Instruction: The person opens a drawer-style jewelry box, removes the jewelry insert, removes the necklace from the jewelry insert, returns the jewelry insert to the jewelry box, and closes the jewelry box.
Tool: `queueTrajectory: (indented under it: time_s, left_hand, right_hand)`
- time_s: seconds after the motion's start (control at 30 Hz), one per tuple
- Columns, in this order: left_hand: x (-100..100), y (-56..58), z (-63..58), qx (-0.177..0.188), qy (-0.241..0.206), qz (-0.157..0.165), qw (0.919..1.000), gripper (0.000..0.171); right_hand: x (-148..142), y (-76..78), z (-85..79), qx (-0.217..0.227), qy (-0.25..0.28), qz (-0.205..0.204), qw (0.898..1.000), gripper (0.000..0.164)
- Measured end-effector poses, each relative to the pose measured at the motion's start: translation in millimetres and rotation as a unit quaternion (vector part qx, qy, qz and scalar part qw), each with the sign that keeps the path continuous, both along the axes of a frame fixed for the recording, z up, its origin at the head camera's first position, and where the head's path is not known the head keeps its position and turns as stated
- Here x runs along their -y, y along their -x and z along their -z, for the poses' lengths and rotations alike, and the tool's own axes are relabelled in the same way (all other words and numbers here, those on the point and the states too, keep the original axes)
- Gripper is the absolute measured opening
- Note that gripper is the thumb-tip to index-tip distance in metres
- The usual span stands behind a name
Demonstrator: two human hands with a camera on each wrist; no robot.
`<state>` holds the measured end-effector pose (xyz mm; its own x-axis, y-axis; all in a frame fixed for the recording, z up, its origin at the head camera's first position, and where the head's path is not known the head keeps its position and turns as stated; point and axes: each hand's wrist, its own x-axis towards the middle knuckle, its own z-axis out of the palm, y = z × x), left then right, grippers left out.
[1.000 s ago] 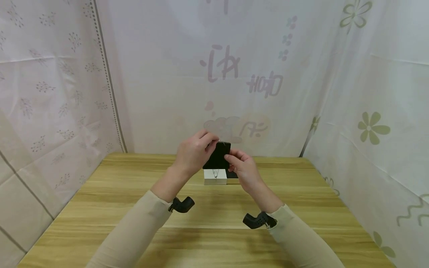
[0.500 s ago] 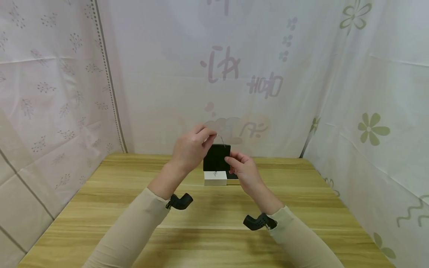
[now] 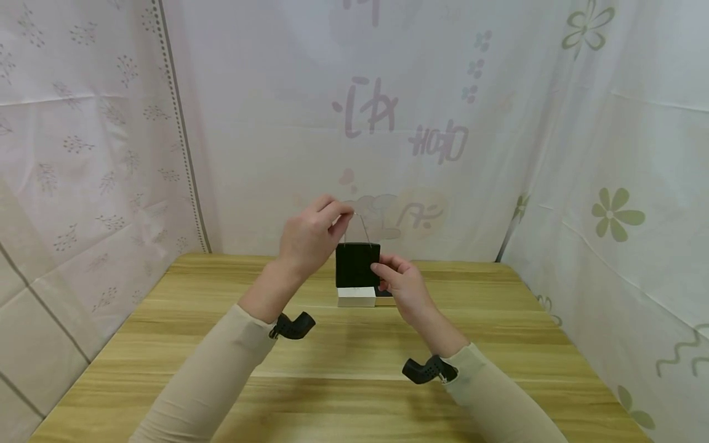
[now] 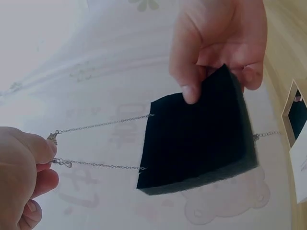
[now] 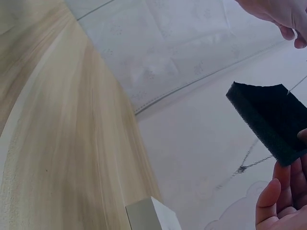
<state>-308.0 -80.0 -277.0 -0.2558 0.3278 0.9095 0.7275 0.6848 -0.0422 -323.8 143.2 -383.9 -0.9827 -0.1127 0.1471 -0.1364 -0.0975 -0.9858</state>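
Left hand: we see the left hand (image 3: pixel 312 234) raised, thumb and fingertips pinching the fine chain (image 4: pixel 105 123) at its clasp end.
Right hand: the right hand (image 3: pixel 401 280) grips the black pad (image 3: pixel 357 264) by one side, thumb on its face, fingers behind.
Pad: between the hands, held up off the table, upright as we see it from the head, in front of part of the white box.
Chain: two strands run from the left fingertips to the pad near its top edge; more chain shows beyond the opposite edge. A small pendant (image 5: pixel 242 168) hangs there, too blurred for us to make out.
White box: the white box (image 3: pixel 356 298) sits on the wooden table (image 3: pixel 188 301); the left wrist view has faint marks on a white surface, unreadable to us.
Second box: tan-edged box (image 3: pixel 384 301), dark inside, just right of the white one, partly behind the right hand.
Backdrop print: pale patterned curtain (image 3: pixel 266 123). Large strokes (image 3: pixel 365 107) we can't read; in the smaller lettering (image 3: pixel 437 141) we make out what looks like an H, rest unclear.
Wrists: beige sleeves (image 3: pixel 205 381), black curved devices (image 3: pixel 296 326).
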Motion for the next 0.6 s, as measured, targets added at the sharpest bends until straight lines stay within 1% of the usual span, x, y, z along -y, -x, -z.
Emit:
queueTrajectory:
  time_s: [0.27,0.4,0.6]
  left_hand:
    - [6,2.0,-7.5,0.003,0.0,-0.009,1.0,0.005]
    - [9,4.1,-12.0,-0.001,-0.008,-0.009,0.9999,0.004]
    - [13,3.4,-20.9,-0.008,-0.021,-0.008,0.9997,0.005]
  right_hand:
    - [-1,0.9,5.5,0.003,-0.005,0.001,1.0,0.005]
    - [-1,1.0,6.7,-0.002,-0.009,0.001,1.0,0.005]
    - [-1,1.6,8.8,-0.002,-0.011,0.003,1.0,0.004]
